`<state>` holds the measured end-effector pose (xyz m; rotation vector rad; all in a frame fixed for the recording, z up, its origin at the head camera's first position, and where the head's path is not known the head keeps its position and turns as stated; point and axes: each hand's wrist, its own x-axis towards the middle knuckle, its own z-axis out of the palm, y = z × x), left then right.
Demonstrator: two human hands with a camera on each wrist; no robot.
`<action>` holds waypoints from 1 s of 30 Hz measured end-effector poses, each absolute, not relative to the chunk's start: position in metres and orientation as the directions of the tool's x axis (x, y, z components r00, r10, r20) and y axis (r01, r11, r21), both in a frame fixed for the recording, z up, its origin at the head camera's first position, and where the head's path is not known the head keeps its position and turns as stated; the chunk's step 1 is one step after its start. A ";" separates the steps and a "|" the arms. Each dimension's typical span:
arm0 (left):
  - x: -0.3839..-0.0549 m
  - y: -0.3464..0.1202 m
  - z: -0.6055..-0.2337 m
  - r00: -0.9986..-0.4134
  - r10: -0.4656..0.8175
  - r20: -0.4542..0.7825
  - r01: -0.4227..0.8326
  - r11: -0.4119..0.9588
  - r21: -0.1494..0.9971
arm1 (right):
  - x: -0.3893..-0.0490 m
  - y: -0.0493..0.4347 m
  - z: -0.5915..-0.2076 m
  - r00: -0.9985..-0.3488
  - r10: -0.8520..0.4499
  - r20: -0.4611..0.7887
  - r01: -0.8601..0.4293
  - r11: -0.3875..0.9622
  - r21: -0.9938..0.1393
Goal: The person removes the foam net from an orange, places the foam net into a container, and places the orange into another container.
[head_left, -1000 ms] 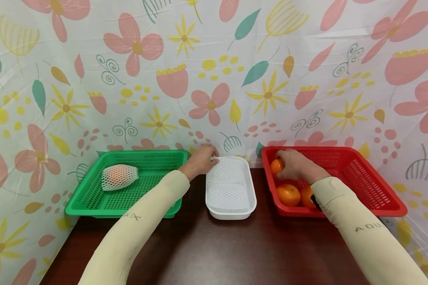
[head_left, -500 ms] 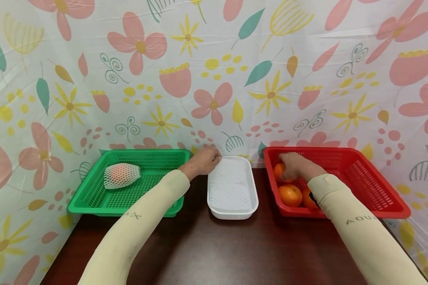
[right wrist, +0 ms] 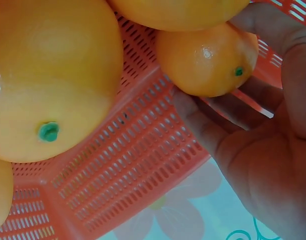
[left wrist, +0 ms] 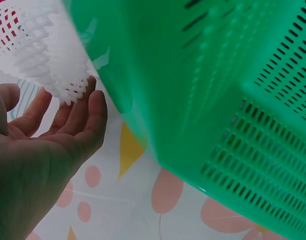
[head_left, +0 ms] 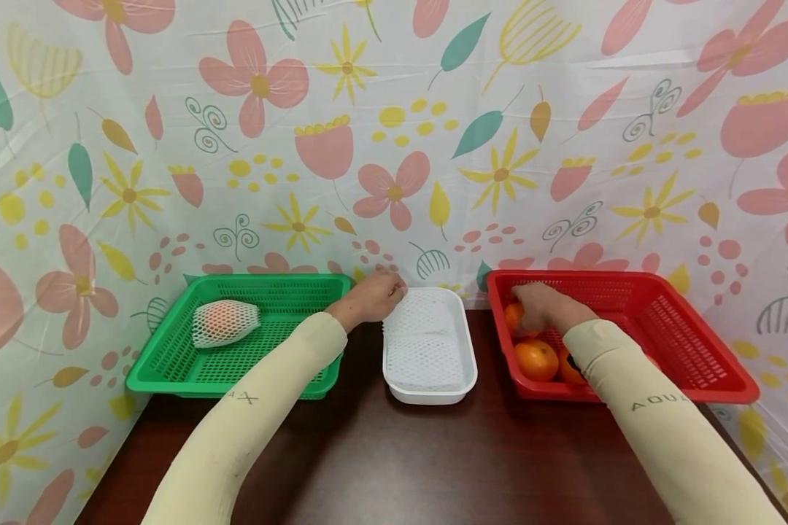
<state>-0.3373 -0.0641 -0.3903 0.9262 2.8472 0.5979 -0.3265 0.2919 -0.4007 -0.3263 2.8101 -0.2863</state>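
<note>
My left hand [head_left: 376, 295] is at the back left corner of the white tray [head_left: 431, 398], pinching the edge of a white foam net [head_left: 427, 357] that lies in it. In the left wrist view the frayed end of the foam net [left wrist: 43, 55] hangs among my curled fingers. My right hand [head_left: 545, 310] reaches into the red basket [head_left: 689, 328] at its left end. In the right wrist view its thumb and fingers curl round a small orange [right wrist: 208, 60]. Other oranges [head_left: 536, 360] lie just in front of that hand, partly hidden by my forearm.
A green basket [head_left: 141, 364] stands on the left, holding one fruit in a foam net [head_left: 225, 323]. All containers sit on a dark brown table [head_left: 394, 467], against a flower-printed cloth [head_left: 394, 109] behind.
My left thumb and fingertips have come closer together at the net's edge. The right hand has moved slightly toward me inside the red basket with its orange. The head view has shifted slightly.
</note>
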 end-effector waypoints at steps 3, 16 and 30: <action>-0.337 -0.065 -0.390 -0.817 0.576 0.032 0.538 0.739 0.405 | -0.327 0.294 -0.402 -0.929 -0.237 -0.284 -0.176 0.959 -0.224; -0.334 -0.073 -0.385 -0.840 0.543 0.008 0.487 0.748 0.451 | -0.327 0.297 -0.401 -0.927 -0.225 -0.299 -0.154 0.957 -0.244; -0.333 -0.088 -0.379 -0.855 0.519 0.005 0.454 0.743 0.492 | -0.325 0.298 -0.396 -0.923 -0.242 -0.298 -0.168 0.952 -0.254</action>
